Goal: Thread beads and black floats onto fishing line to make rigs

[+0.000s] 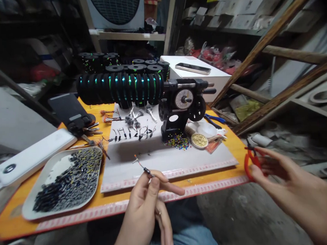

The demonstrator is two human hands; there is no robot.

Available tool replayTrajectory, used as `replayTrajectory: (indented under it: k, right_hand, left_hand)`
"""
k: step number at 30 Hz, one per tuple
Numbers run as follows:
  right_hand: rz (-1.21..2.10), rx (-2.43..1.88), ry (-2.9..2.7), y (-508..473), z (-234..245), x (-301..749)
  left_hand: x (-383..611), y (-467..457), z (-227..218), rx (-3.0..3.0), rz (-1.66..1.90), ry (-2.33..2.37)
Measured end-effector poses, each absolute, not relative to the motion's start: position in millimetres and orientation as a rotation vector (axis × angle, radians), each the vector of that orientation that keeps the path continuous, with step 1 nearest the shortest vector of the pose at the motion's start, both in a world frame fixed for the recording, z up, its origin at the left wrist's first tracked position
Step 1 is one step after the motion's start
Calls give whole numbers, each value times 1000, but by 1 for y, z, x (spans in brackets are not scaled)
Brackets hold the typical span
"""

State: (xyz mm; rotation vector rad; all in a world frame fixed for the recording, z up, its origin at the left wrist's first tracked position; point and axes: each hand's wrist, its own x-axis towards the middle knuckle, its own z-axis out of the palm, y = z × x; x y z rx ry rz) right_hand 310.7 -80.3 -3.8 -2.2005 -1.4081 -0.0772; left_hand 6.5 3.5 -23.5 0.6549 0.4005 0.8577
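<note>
My left hand (147,205) is above the table's front edge. Thumb and index finger pinch a small dark electronic part with thin leads (146,170), its orange-tipped lead pointing up and left. At the right, beyond the table's corner, my right hand (291,182) has its thumb and fingers loosely around red-handled pliers (247,166) with dark jaws turned upward. Ahead of my left hand lies a white board (143,151), with a row of similar small parts (129,133) along its middle. Bundles of black-and-white pieces (133,118) rest farther back on it.
A black winding machine (176,115) with a dial carries several black rings (119,88). Colored beads (177,141) and a dish of gold bits (199,139) lie at its foot. A tray (25,209), power bank (33,155), blue-handled pliers (217,119) and phone (193,68) surround it.
</note>
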Motion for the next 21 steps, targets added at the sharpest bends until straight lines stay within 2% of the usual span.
replayTrajectory:
  k: [8, 21]
  right_hand:
    - [1055, -1516, -1999, -73, 15, 195]
    - [1551, -1380, -2075, -35, 58, 177]
  left_hand:
    - [5, -5, -29, 482, 774, 319]
    - [-1, -2, -26, 444, 681, 285]
